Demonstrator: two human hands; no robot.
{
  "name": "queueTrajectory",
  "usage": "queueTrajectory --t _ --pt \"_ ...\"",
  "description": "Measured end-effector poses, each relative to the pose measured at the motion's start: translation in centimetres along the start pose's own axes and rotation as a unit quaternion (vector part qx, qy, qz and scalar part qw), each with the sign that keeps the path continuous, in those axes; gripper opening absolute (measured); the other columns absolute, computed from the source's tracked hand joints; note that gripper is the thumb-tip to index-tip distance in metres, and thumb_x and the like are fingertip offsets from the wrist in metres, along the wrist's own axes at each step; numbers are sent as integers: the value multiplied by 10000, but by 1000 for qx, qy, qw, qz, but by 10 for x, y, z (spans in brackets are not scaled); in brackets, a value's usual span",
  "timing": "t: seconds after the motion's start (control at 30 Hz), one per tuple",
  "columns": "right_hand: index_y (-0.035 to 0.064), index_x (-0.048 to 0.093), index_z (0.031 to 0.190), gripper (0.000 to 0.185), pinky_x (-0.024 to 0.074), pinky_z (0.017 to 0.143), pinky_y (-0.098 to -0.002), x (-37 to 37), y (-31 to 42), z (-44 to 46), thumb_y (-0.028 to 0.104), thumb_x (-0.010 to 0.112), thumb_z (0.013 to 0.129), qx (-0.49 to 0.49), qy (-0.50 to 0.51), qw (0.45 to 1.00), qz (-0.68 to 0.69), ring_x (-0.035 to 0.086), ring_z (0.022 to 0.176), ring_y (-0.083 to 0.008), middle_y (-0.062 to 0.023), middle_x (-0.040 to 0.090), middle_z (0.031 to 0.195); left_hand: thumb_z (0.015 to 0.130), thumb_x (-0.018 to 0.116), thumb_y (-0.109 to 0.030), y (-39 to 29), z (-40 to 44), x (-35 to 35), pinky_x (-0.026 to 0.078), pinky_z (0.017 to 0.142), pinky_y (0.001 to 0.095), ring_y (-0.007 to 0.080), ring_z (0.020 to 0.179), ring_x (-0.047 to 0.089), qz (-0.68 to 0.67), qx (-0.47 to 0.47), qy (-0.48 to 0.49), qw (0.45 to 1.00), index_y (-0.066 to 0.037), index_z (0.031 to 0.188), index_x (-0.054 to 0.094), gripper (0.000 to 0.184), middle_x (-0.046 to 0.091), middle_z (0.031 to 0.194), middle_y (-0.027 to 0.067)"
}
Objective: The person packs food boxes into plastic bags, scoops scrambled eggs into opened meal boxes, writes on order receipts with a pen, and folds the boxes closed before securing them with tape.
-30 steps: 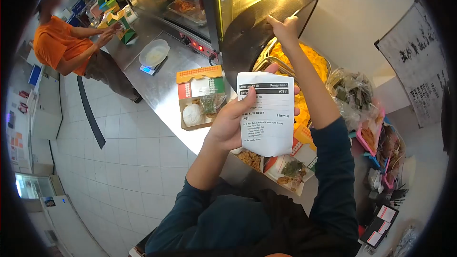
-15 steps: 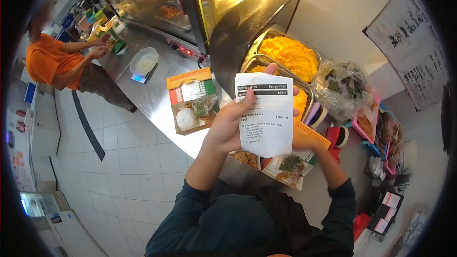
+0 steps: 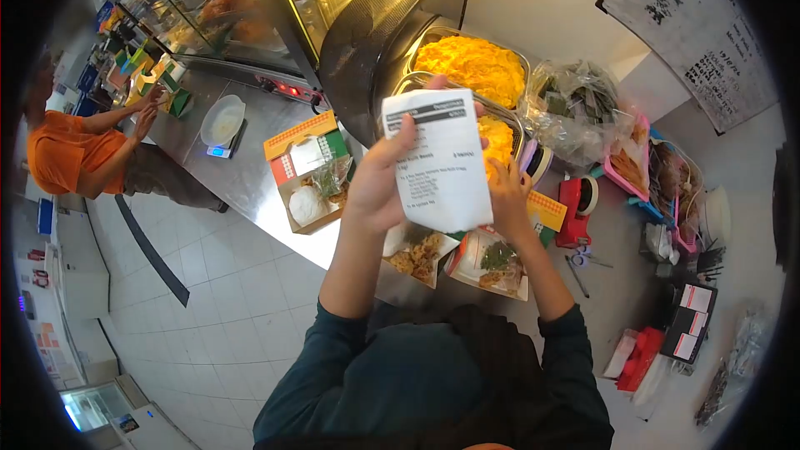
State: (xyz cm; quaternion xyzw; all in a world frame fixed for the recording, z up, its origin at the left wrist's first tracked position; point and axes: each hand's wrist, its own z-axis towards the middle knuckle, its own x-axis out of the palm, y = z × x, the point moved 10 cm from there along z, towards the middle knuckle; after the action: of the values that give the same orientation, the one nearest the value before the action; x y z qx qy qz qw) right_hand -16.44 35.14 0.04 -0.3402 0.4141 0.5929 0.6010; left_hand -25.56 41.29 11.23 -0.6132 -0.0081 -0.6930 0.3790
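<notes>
My left hand [image 3: 375,187] is closed on a printed paper receipt [image 3: 442,171], thumb on its face and fingertips behind it. Just right of the paper, my right hand [image 3: 511,204] has its fingers apart, close to a metal tray of yellow scrambled egg [image 3: 498,143]; the receipt hides part of that area. Below the receipt are an open food box with crispy brown pieces [image 3: 419,260] and another with green leaves and fried bits [image 3: 498,260]. To the left, an open box [image 3: 307,204] holds a white rice mound and a bagged green item.
Behind stand a second egg tray [image 3: 471,67], a black mesh guard [image 3: 367,50] and a glass food warmer [image 3: 225,17]. A red tape dispenser [image 3: 575,212], scissors [image 3: 587,258] and pink baskets [image 3: 629,158] lie right. A bowl on a scale [image 3: 223,125] and an orange-shirted co-worker [image 3: 79,150] are left.
The view has shifted, with the counter's right side showing more. My right hand has moved up beside the receipt, its fingers now visible. The receipt stays in my left hand, slightly tilted.
</notes>
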Motion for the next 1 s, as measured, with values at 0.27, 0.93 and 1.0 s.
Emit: queueTrajectory --t 0.27,0.93,1.0 --pt "55 512 830 129 384 692 -386 20 -14 27 155 540 754 9 -11 999 28 514 827 -273 -99 520 931 849 398 -269 -38 -16 -26 395 866 420 315 1038 456 -19 64 -36 997 -171 1305 180 515 361 1238 136" --pt "67 460 1109 445 383 779 -426 81 82 -136 309 533 743 40 146 955 255 469 913 -370 -180 491 1017 832 466 -315 195 -79 -193 476 734 317 205 844 577 111 -404 -181 890 40 1070 461 428 571 961 132" --pt "27 443 1112 492 300 909 -410 55 91 -128 254 593 703 43 291 892 344 338 1122 -357 -226 401 1154 832 464 -314 211 -82 -197 478 740 322 214 858 576 40 -433 -129 891 41 1065 465 425 566 974 146"
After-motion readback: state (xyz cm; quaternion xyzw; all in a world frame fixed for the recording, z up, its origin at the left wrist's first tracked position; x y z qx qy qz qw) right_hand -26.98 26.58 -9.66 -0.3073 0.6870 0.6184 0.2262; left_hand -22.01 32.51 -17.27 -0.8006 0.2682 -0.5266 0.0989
